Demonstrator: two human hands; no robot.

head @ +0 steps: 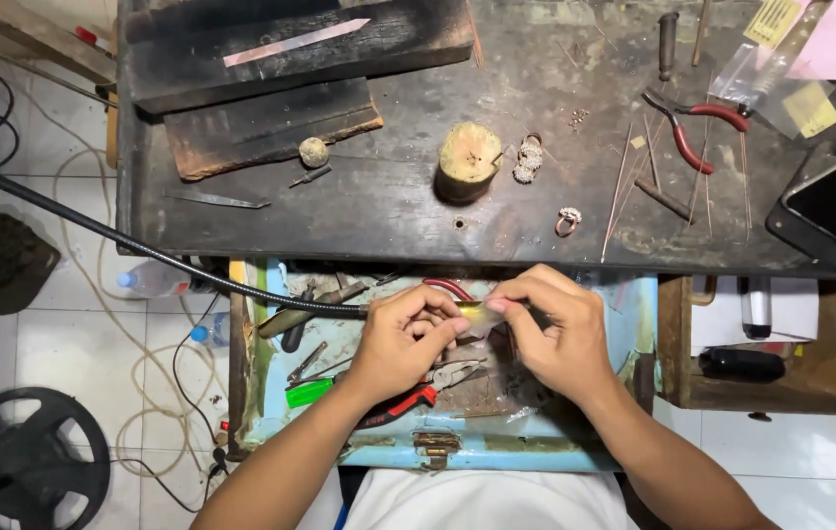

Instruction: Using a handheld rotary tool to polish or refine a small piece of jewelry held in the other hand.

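Both hands, left hand (pixel 401 339) and right hand (pixel 548 329), are pinched narrow on a small pale translucent piece (pixel 480 316) at centre frame over the blue drawer (pixel 496 453); looks light, thin, probably bendy, so edge-gripping seems right.

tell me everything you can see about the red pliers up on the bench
The pliers have red-coated handles and dark metal jaws. They lie flat on the dark, worn bench at its upper right, handles spread apart, one curving toward a clear plastic bag, the other running down to the right. The nose points up and left. Thin metal rods lie beside and below them. Neither hand touches them.
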